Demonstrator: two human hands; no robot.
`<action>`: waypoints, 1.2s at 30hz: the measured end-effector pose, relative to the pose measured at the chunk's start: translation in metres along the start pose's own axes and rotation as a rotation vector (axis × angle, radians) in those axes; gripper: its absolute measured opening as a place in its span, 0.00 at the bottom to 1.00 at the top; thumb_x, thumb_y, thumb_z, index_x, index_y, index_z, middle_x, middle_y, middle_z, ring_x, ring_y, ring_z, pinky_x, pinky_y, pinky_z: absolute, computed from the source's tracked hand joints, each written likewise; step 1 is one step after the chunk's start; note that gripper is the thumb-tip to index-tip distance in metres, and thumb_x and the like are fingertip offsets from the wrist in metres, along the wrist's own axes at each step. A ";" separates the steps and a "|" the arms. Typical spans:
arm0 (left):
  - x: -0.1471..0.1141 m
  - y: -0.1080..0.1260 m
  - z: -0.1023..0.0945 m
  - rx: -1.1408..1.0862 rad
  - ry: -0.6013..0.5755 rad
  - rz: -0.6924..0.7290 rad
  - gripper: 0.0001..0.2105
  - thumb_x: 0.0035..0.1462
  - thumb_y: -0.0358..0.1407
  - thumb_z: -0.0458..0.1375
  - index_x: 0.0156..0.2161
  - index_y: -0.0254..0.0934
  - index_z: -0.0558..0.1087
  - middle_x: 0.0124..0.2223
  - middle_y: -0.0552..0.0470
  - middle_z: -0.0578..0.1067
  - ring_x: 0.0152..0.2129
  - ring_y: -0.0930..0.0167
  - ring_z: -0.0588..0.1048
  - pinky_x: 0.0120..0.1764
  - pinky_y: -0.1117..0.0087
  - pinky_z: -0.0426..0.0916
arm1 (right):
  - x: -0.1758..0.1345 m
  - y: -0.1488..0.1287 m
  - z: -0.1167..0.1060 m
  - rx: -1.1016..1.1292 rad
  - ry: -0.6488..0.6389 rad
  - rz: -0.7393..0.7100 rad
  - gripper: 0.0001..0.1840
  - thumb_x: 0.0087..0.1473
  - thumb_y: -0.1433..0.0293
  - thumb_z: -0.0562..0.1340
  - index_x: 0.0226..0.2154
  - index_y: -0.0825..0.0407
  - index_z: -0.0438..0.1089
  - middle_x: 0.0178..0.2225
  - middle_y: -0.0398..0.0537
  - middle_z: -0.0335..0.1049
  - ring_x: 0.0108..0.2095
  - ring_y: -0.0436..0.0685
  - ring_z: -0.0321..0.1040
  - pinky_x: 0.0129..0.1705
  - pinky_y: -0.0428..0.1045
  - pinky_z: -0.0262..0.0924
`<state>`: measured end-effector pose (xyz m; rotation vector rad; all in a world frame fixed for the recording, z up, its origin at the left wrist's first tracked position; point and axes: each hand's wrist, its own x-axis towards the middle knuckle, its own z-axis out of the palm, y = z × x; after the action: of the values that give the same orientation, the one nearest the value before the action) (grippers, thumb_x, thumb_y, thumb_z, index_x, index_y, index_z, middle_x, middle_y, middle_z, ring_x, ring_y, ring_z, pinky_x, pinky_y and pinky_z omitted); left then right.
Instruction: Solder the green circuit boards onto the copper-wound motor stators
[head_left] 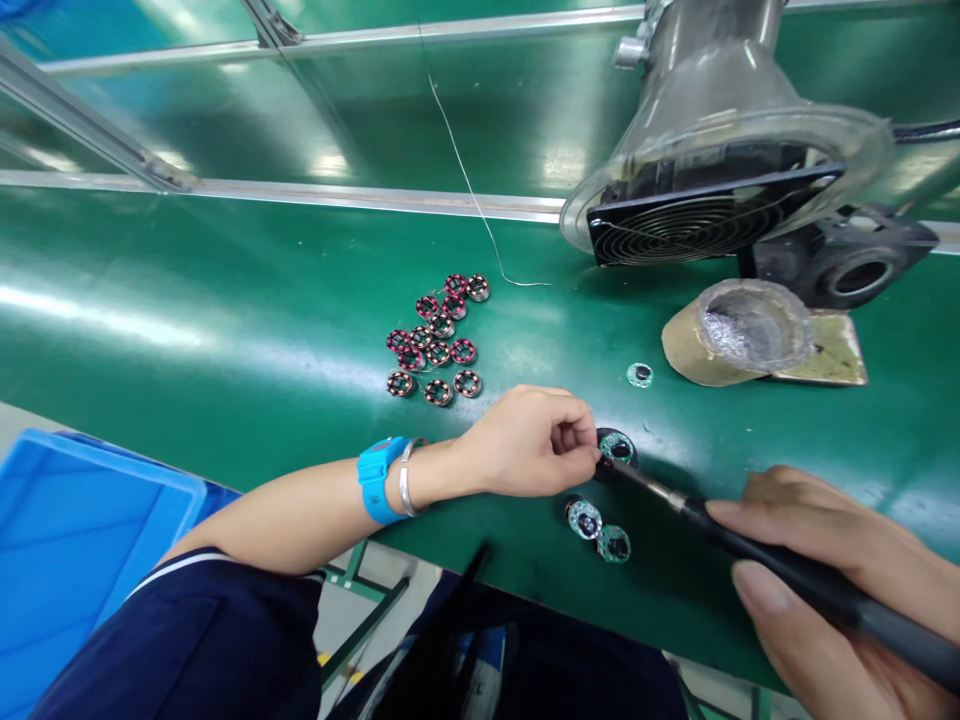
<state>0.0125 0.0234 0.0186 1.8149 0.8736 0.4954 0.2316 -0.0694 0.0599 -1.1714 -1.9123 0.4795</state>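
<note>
Green bench [225, 270]; soldering iron [724, 526] at circuit board [618, 446], markings too small.

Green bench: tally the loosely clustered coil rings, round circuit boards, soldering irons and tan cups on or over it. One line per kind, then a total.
Clustered coil rings: 13
Round circuit boards: 4
Soldering iron: 1
Tan cup: 1
Total: 19

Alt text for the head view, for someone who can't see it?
The right hand holds a soldering iron, its tip at a round circuit board, the left hand pinching close beside it. Beyond, on the green bench, are wound coils and a tan cup.
</note>
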 end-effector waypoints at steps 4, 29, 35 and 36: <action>0.000 0.001 -0.001 -0.004 -0.001 -0.007 0.02 0.50 0.29 0.60 0.27 0.33 0.73 0.25 0.57 0.72 0.21 0.80 0.70 0.27 0.79 0.66 | 0.001 -0.001 -0.001 0.011 0.026 0.023 0.11 0.54 0.76 0.59 0.40 0.50 0.71 0.27 0.46 0.71 0.28 0.55 0.71 0.28 0.51 0.64; 0.015 0.017 -0.009 0.003 -0.161 -0.308 0.02 0.45 0.31 0.61 0.25 0.36 0.75 0.22 0.58 0.73 0.19 0.78 0.69 0.23 0.76 0.61 | -0.004 0.000 0.000 0.007 0.006 0.025 0.11 0.56 0.75 0.59 0.42 0.49 0.71 0.26 0.45 0.71 0.26 0.53 0.70 0.26 0.51 0.61; 0.016 0.017 -0.008 0.008 -0.145 -0.298 0.02 0.45 0.32 0.60 0.24 0.36 0.74 0.22 0.58 0.73 0.19 0.78 0.68 0.24 0.76 0.61 | -0.003 0.001 0.003 0.009 -0.004 0.032 0.12 0.55 0.76 0.59 0.41 0.49 0.70 0.26 0.45 0.71 0.27 0.54 0.70 0.28 0.51 0.63; 0.016 0.017 -0.008 0.005 -0.146 -0.298 0.02 0.45 0.32 0.60 0.24 0.36 0.74 0.22 0.58 0.73 0.19 0.78 0.68 0.24 0.76 0.61 | -0.003 0.001 0.002 0.017 -0.007 0.036 0.12 0.55 0.76 0.59 0.41 0.49 0.70 0.25 0.44 0.70 0.27 0.54 0.70 0.27 0.51 0.63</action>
<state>0.0232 0.0369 0.0363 1.6651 1.0214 0.1690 0.2309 -0.0715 0.0569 -1.1961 -1.8930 0.5189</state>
